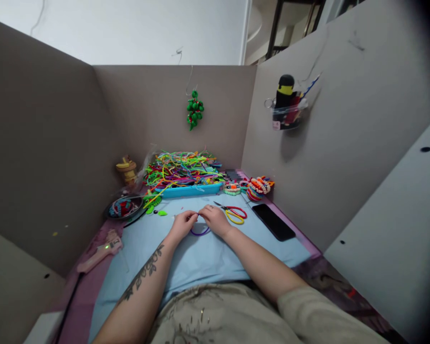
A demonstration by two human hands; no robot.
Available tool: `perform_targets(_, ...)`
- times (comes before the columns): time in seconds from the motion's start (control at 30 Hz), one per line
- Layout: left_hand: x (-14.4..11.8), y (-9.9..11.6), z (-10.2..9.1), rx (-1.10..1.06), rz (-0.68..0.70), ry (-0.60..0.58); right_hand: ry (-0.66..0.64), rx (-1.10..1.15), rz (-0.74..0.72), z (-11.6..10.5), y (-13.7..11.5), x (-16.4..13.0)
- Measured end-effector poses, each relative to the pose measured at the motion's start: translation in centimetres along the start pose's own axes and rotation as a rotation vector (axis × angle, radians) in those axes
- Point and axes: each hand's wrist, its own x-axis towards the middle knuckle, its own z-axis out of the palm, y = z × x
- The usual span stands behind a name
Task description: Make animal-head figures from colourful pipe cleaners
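A thin purple pipe cleaner (200,234) hangs in a loop below my two hands, over the light blue cloth (146,251). My left hand (185,223) pinches it between thumb and fingers. Close beside, my right hand (214,220) is closed on the same purple strand, the fingertips of both hands nearly touching. Just right of my right hand lie scissors (236,214) with one red and one yellow handle, blades pointing away to the left. Small green leaf-like pieces (162,213) are on the cloth to the left.
A blue tray (189,191) heaped with colourful pipe cleaners stands at the back. A black phone (273,222) lies right, near colourful woven crafts (259,187). At left are a pink glue gun (102,253) and a dark bowl (125,208). Grey panels (290,191) enclose the table.
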Motion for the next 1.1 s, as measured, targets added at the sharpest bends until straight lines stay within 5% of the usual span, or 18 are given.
perform_targets(0.33,0.1,0.5,-0.5,-0.028,-0.036,-0.014,0.174,0.084,0.044,-0.8,-0.7,0.1)
perform_targets(0.53,-0.1,0.7,-0.5,-0.082,-0.058,-0.051,0.146,0.046,-0.016,-0.5,-0.7,0.0)
perform_targets(0.77,0.5,-0.4,-0.2,-0.146,-0.081,-0.019,0.188,0.151,0.101,-0.2,-0.1,0.1)
perform_targets(1.1,-0.4,-0.2,0.5,0.222,0.184,0.127,0.126,0.197,0.155,-0.2,-0.2,0.1)
